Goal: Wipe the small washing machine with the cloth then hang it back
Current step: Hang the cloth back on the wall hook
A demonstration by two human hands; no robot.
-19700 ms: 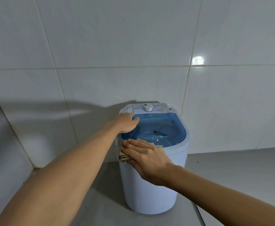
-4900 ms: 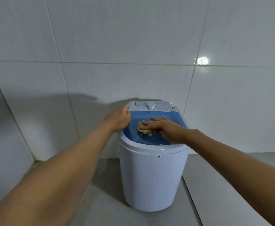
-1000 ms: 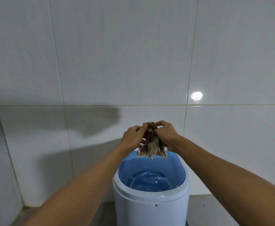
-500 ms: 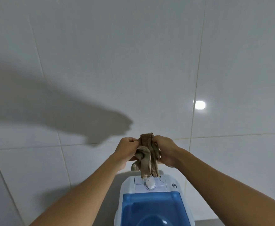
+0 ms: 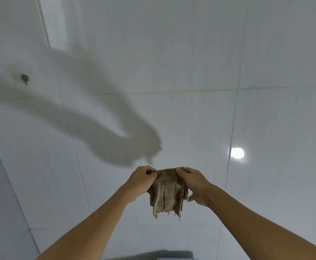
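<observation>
A small brown woven cloth [image 5: 167,192] with a frayed lower edge hangs spread out in front of the white tiled wall. My left hand [image 5: 141,182] pinches its top left corner and my right hand [image 5: 192,182] pinches its top right corner, both raised in front of me. Only a sliver of the washing machine's white top [image 5: 176,258] shows at the bottom edge of the view. A dark hook or nail [image 5: 24,78] sticks out of the wall far up to the left, well apart from the cloth.
The white tiled wall [image 5: 191,53] fills the view, with a bright light reflection [image 5: 237,152] to the right of my hands. The side wall [image 5: 1,203] meets it in a corner at the left. My arms' shadow falls across the tiles.
The view has tilted up, so the washing machine has dropped almost out of sight. The cloth, bunched between my hands before, is now pulled open and held by its top corners.
</observation>
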